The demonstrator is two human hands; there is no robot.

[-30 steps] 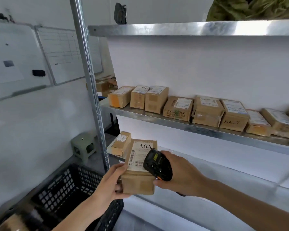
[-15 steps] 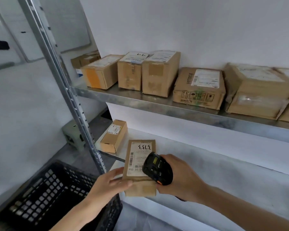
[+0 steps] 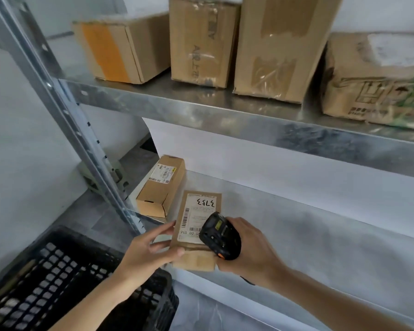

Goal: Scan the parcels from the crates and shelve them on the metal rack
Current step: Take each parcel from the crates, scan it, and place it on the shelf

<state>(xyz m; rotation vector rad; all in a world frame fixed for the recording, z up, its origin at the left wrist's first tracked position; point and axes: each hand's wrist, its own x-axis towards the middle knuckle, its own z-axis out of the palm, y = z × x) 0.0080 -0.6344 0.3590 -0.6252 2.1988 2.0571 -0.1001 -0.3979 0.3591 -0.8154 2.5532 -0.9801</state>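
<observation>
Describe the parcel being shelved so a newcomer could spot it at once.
Find the metal rack and look at its lower shelf, near the left front corner. Two parcels are there; the parcel wanted lies right of the long box, and its white label bears handwritten digits.

My parcel (image 3: 196,225) is a flat brown carton with a white label, barcodes and handwritten digits. It lies flat at the front edge of the lower shelf (image 3: 320,247) of the metal rack (image 3: 65,120). At its 11 o'clock lies a longer brown box (image 3: 161,186), just beside it. The black crate (image 3: 65,278) stands at 8 o'clock.
</observation>
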